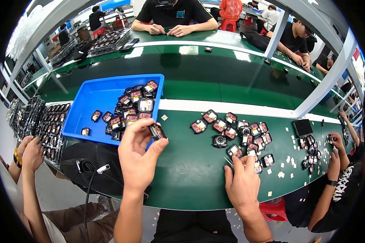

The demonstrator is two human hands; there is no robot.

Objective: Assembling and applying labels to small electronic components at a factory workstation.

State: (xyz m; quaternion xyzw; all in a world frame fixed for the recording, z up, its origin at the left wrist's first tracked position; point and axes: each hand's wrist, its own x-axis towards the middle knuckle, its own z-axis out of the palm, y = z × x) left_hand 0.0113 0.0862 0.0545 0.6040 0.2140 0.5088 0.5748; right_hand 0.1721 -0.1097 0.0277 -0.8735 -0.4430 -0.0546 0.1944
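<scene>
My left hand point(138, 156) is raised at the front edge of the blue bin, thumb and fingers closed on a smartwatch body point(156, 132) with a black rim, tilted on its edge. Low over the green table, my right hand point(243, 184) has its fingers drawn together around tweezers point(229, 162); only their thin silver tips show. Just beyond that hand lies a loose group of similar smartwatch bodies point(231, 133), most showing pink, white-labelled insides. One, a black unit point(219, 141) with a round part, lies at the group's left.
The blue bin point(97, 91) holds many more watch bodies. A black bag point(89, 162) with a cable sits at the table's front left, near stacked trays point(54, 129). Small pale paper pieces point(281, 174) lie scattered on the right. Co-workers' hands work on both sides and across.
</scene>
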